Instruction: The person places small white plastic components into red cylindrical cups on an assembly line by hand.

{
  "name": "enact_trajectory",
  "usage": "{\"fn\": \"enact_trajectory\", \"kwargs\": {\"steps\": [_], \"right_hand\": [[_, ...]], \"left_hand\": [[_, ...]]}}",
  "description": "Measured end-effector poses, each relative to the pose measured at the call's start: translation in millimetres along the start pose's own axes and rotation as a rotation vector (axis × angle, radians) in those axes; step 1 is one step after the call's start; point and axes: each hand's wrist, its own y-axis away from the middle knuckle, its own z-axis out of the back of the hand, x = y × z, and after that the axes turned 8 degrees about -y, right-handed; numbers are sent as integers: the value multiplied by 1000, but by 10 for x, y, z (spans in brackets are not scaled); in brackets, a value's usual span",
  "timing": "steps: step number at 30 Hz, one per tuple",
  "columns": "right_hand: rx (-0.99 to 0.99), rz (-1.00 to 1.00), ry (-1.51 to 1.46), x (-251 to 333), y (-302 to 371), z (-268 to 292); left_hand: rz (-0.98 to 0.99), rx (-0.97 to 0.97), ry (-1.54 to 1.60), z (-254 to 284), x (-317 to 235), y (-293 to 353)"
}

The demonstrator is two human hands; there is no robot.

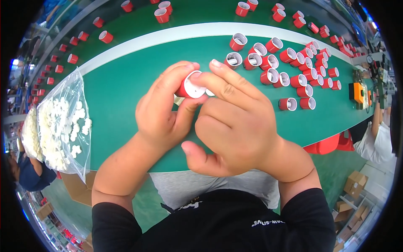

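Observation:
My left hand (161,105) is closed round a small red cylinder (181,90), its white round end (194,89) facing up and toward my right hand. Against that white end presses a fingertip of my right hand (237,113). Its other fingers are partly curled, and the thumb stands apart lower down. Beside the cylinder, a small white piece (210,93) peeks out at the right fingers; how it is held is hidden. Many red cylinders with white rims (269,76) stand or lie on the green table (126,80), to the right of my hands.
A clear plastic bag (63,126) of small white pieces lies at the table's left end. Beyond a white strip (201,30), more red cylinders (161,15) sit on a green surface. An orange-and-black device (358,93) stands far right. A red stool (325,145) is below the right edge.

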Motion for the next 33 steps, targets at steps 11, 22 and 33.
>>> {"fn": "enact_trajectory", "kwargs": {"steps": [11, 22, 33], "right_hand": [[48, 5, -13, -70, 1, 50], [59, -37, 20, -85, 17, 174], [22, -6, -30, -141, -30, 207]], "left_hand": [[23, 49, 15, -13, -7, -27], [-52, 97, 30, -30, 7, -40], [-75, 87, -9, -42, -9, -107]]}}
